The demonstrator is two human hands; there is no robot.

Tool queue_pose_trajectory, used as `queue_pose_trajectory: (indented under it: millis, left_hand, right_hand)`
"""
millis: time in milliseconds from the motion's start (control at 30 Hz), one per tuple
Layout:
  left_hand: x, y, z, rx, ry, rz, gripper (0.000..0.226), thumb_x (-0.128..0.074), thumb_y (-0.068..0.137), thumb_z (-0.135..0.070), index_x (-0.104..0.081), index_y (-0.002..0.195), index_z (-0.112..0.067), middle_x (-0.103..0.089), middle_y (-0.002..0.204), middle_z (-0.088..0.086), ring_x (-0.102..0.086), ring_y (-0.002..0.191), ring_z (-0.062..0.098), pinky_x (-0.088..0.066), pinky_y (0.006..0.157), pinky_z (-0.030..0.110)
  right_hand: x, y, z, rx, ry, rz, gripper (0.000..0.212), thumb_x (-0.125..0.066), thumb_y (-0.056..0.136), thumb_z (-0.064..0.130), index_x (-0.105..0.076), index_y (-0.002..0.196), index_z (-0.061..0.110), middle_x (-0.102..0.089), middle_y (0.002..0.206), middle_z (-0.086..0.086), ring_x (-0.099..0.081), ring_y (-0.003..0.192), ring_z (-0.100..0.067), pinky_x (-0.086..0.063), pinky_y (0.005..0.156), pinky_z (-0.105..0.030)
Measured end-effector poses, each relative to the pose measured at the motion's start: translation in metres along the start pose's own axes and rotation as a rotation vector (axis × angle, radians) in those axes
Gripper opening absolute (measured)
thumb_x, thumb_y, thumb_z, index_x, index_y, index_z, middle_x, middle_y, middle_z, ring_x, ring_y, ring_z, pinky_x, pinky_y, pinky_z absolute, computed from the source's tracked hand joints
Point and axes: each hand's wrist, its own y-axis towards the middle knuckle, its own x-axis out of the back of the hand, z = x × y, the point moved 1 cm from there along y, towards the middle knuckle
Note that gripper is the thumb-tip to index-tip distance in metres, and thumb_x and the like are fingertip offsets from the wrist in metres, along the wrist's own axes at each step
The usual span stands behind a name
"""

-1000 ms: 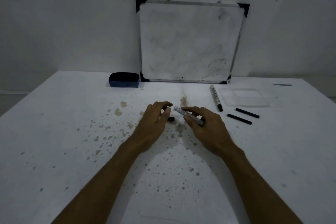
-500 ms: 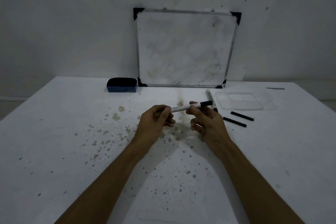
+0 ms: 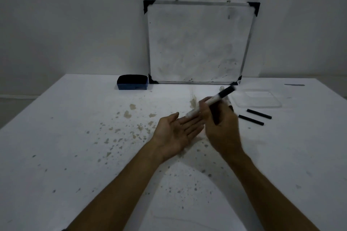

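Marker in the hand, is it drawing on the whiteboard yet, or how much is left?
Not yet. Done: the marker is off the table. In hand: the right hand grips it, its white end over the fingers of the open left hand, black end up. Left: the whiteboard shows only grey smudges, no fresh lines.

left hand [image 3: 175, 133]: bare | left forearm [image 3: 120, 189]: uncovered to 7 o'clock edge | right hand [image 3: 223, 127]: bare | right forearm [image 3: 266, 189]: uncovered to 5 o'clock edge
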Motion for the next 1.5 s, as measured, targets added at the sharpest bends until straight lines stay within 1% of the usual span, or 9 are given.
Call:
queue_pose_trajectory:
  millis: [200, 367, 467, 567, 767, 1067, 1233, 1367, 1500]
  left_hand:
    - [0.011, 0.007, -0.002, -0.020, -0.162, -0.024, 0.048, -0.040, 0.105, -0.025, -0.061, 0.135, 0.005, -0.046, 0.156, 0.014, -0.063, 0.080, 0.017, -0.063, 0.063, 0.030]
    - [0.007, 0.006, -0.001, 0.004, -0.080, -0.046, 0.047, -0.040, 0.104, -0.025, -0.070, 0.124, 0.005, -0.066, 0.109, 0.015, -0.063, 0.081, 0.018, -0.061, 0.084, 0.029]
    - [0.011, 0.007, -0.003, 0.008, -0.063, -0.022, 0.052, -0.037, 0.104, -0.026, -0.059, 0.136, 0.009, -0.059, 0.135, 0.013, -0.058, 0.120, 0.022, -0.045, 0.112, 0.031]
    - [0.008, 0.004, -0.004, -0.010, -0.031, -0.041, 0.048, -0.039, 0.104, -0.025, -0.067, 0.128, 0.006, -0.062, 0.115, 0.014, -0.064, 0.090, 0.021, -0.063, 0.077, 0.035]
    - [0.002, 0.000, -0.004, -0.026, 0.074, -0.050, 0.047, -0.040, 0.104, -0.026, -0.071, 0.124, 0.003, -0.071, 0.092, 0.014, -0.068, 0.081, 0.023, -0.062, 0.074, 0.037]
    - [-0.001, -0.011, -0.014, 0.057, 0.191, 0.102, 0.044, -0.044, 0.107, -0.019, -0.052, 0.138, 0.011, -0.061, 0.138, 0.027, -0.061, 0.129, 0.037, -0.046, 0.113, 0.046]
    - [0.005, -0.017, -0.027, 0.062, 0.488, 0.126, 0.039, -0.045, 0.107, -0.020, -0.062, 0.132, 0.005, -0.059, 0.086, 0.003, -0.052, 0.070, 0.011, -0.049, 0.064, 0.023]
    - [0.010, -0.017, -0.038, -0.042, 0.752, 0.132, 0.034, -0.048, 0.107, -0.015, -0.064, 0.131, 0.003, -0.053, 0.079, 0.001, -0.047, 0.067, 0.010, -0.043, 0.062, 0.023]
    - [0.018, -0.016, -0.037, -0.287, 1.040, -0.054, 0.024, -0.057, 0.104, -0.019, -0.074, 0.119, -0.011, -0.067, 0.086, 0.002, -0.060, 0.073, 0.014, -0.050, 0.066, 0.027]
  right_hand:
    - [-0.025, -0.007, -0.011, -0.025, -0.194, 0.142, 0.026, -0.059, 0.101, 0.035, -0.065, 0.113, 0.014, -0.077, 0.094, 0.000, -0.075, 0.083, -0.012, -0.062, 0.074, -0.036]
    - [-0.022, -0.010, -0.001, 0.041, -0.155, 0.032, 0.016, -0.056, 0.102, 0.030, -0.062, 0.110, 0.018, -0.074, 0.087, 0.009, -0.074, 0.077, -0.003, -0.060, 0.066, -0.017]
    - [-0.027, -0.011, -0.005, -0.009, -0.246, 0.117, 0.023, -0.055, 0.102, 0.035, -0.062, 0.110, 0.015, -0.076, 0.092, 0.002, -0.075, 0.081, -0.010, -0.062, 0.070, -0.027]
    - [-0.025, -0.008, -0.005, -0.043, -0.219, 0.102, 0.029, -0.055, 0.101, 0.040, -0.064, 0.113, 0.016, -0.077, 0.094, 0.005, -0.075, 0.083, -0.007, -0.062, 0.075, -0.028]
    - [-0.017, -0.007, 0.001, -0.022, -0.152, 0.080, 0.019, -0.057, 0.101, 0.035, -0.063, 0.107, 0.018, -0.074, 0.087, 0.015, -0.074, 0.082, -0.003, -0.060, 0.072, -0.020]
    - [0.000, 0.008, -0.001, -0.269, 0.110, -0.049, 0.025, -0.062, 0.098, 0.038, -0.071, 0.096, 0.014, -0.073, 0.078, 0.007, -0.060, 0.053, -0.002, -0.046, 0.049, -0.017]
    - [0.011, 0.013, -0.010, -0.508, 0.380, -0.076, 0.033, -0.062, 0.099, 0.035, -0.071, 0.104, 0.004, -0.060, 0.073, 0.009, -0.046, 0.053, -0.009, -0.039, 0.048, -0.023]
    - [0.025, 0.022, -0.016, -0.649, 0.602, -0.082, 0.028, -0.054, 0.104, 0.029, -0.071, 0.109, 0.007, -0.073, 0.086, -0.006, -0.069, 0.068, -0.018, -0.057, 0.067, -0.032]
    - [0.037, 0.024, -0.025, -0.499, 0.005, 0.010, 0.039, -0.045, 0.107, 0.037, -0.067, 0.118, 0.007, -0.063, 0.076, -0.005, -0.064, 0.069, -0.018, -0.060, 0.079, -0.037]
